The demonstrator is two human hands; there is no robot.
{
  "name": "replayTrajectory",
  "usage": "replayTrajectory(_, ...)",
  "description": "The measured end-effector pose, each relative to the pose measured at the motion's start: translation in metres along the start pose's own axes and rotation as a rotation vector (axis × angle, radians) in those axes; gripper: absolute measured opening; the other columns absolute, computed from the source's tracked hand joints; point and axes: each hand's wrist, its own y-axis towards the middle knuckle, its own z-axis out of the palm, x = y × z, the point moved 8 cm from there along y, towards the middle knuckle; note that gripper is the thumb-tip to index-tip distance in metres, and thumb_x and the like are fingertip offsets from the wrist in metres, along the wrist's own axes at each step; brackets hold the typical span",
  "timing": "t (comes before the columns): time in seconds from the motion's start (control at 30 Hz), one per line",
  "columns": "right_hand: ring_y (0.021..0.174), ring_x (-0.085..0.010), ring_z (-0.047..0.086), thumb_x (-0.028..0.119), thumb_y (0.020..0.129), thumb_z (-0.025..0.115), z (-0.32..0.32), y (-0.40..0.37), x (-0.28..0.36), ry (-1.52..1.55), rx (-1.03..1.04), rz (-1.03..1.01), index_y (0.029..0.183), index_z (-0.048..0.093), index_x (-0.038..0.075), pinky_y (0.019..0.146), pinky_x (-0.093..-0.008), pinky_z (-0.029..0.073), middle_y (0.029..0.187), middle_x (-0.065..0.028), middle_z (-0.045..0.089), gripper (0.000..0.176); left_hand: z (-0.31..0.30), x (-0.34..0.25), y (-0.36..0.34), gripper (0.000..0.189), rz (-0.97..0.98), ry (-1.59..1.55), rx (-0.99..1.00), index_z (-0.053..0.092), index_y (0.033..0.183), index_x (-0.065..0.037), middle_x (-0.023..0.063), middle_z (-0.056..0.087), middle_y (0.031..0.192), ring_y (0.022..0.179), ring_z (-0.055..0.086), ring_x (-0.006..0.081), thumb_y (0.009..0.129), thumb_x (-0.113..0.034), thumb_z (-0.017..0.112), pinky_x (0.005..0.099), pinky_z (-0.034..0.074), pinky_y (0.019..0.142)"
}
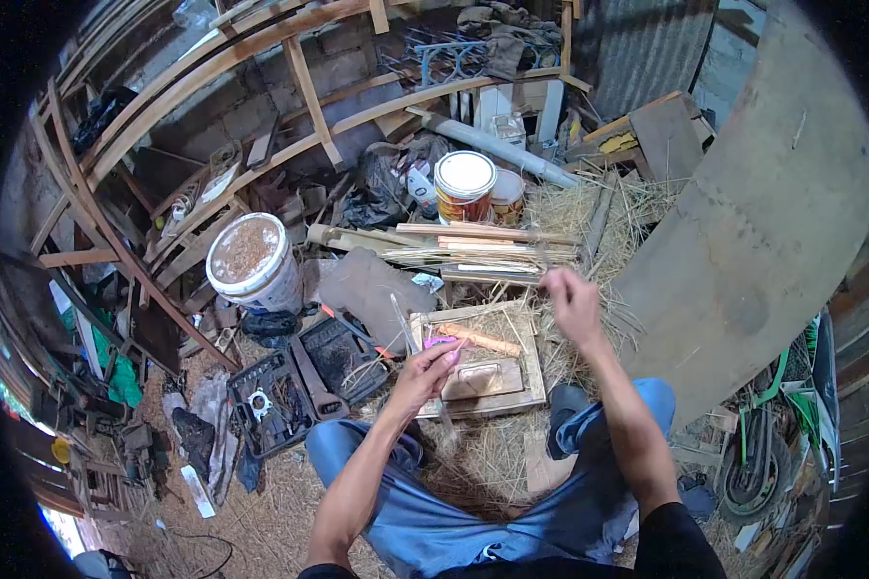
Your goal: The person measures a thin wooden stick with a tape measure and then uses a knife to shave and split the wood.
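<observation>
My left hand (425, 378) is closed in a pinch above the left side of a wooden frame (535, 365) on the floor between my feet. A long thin pale strip (403, 322) runs up from its fingers, and something pink (438, 342) shows just beyond them. Across the frame lies an orange-brown stick (481, 339), above a small raised wooden panel (483, 379). To the right, my right hand (574, 307) is raised with its fingers curled together, near the end of a pile of split strips (492, 253). I cannot tell what it holds.
An open black tool case (275, 405) lies left of the frame, a white bucket (252, 259) behind it. A lidded paint bucket (464, 183) stands beyond the strips. A large board (743, 222) leans at right, near a small wheel (751, 473). Straw (478, 473) litters the floor.
</observation>
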Motion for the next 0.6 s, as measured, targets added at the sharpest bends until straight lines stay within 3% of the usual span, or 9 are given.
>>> replayTrajectory(0.07,0.062,-0.0356,0.062,0.02,0.09,0.054,0.007,-0.013,0.03,0.027,0.016,-0.126,0.087,0.063,0.002,0.058,-0.0435,0.05,0.071,-0.022,0.061,0.02,-0.005,-0.002,0.007,0.037,0.058,-0.003,-0.079,0.054,0.128,-0.008,-0.0091,0.039,0.064,0.05,0.028,0.0014,0.095,-0.024,0.054,0.019,0.02,0.043)
replayTrajectory(0.13,0.056,-0.0353,0.059,0.022,0.09,0.055,0.041,-0.028,0.041,-0.21,0.28,-0.176,0.088,0.063,0.003,0.056,-0.0427,0.048,0.065,-0.02,0.06,0.021,-0.003,0.002,0.012,0.036,0.054,0.062,-0.061,0.054,0.128,-0.007,-0.0087,0.04,0.063,0.05,0.028,0.0014,0.095,-0.022,0.053,0.0192,0.021,0.043)
replayTrajectory(0.2,0.055,-0.0364,0.059,0.023,0.09,0.054,0.04,-0.017,0.016,-0.241,0.274,-0.104,0.093,0.065,0.005,0.055,-0.0428,0.047,0.063,-0.0202,0.061,0.022,-0.002,0.006,0.009,0.036,0.095,0.153,0.005,0.053,0.129,-0.008,-0.0086,0.038,0.064,0.05,0.028,0.0015,0.095,-0.021,0.052,0.0192,0.021,0.043)
replayTrajectory(0.3,0.054,-0.0355,0.059,0.025,0.09,0.055,0.022,-0.004,0.028,-0.246,0.158,0.022,0.081,0.064,0.004,0.054,-0.0428,0.047,0.056,-0.0181,0.057,0.024,-0.003,0.0,0.012,0.037,0.09,0.155,-0.045,0.053,0.13,-0.008,-0.0087,0.036,0.062,0.05,0.028,0.0014,0.095,-0.021,0.052,0.0193,0.022,0.044)
replayTrajectory(0.47,0.049,-0.0322,0.059,0.031,0.088,0.057,0.037,-0.016,0.041,-0.356,0.303,-0.23,0.084,0.067,0.005,0.052,-0.0415,0.047,0.056,-0.0176,0.058,0.029,-0.001,-0.001,0.011,0.035,0.059,0.248,-0.034,0.055,0.128,-0.01,-0.0074,0.04,0.063,0.052,0.033,0.0034,0.094,-0.021,0.054,0.0205,0.026,0.045)
replayTrajectory(0.53,0.048,-0.0324,0.058,0.032,0.088,0.057,0.028,-0.007,0.012,-0.213,0.205,0.014,0.078,0.065,0.004,0.051,-0.0428,0.047,0.054,-0.0166,0.057,0.031,0.0,0.0,0.012,0.034,0.061,0.269,-0.033,0.056,0.127,-0.011,-0.0076,0.041,0.063,0.052,0.033,0.0033,0.094,-0.021,0.054,0.0206,0.026,0.046)
replayTrajectory(0.6,0.047,-0.0319,0.058,0.031,0.088,0.056,0.027,-0.006,0.01,-0.252,0.212,0.008,0.077,0.065,0.003,0.051,-0.043,0.047,0.053,-0.0162,0.057,0.032,0.0,0.006,0.012,0.034,0.059,0.293,-0.03,0.057,0.126,-0.012,-0.0078,0.041,0.062,0.052,0.033,0.0031,0.094,-0.021,0.054,0.0207,0.026,0.046)
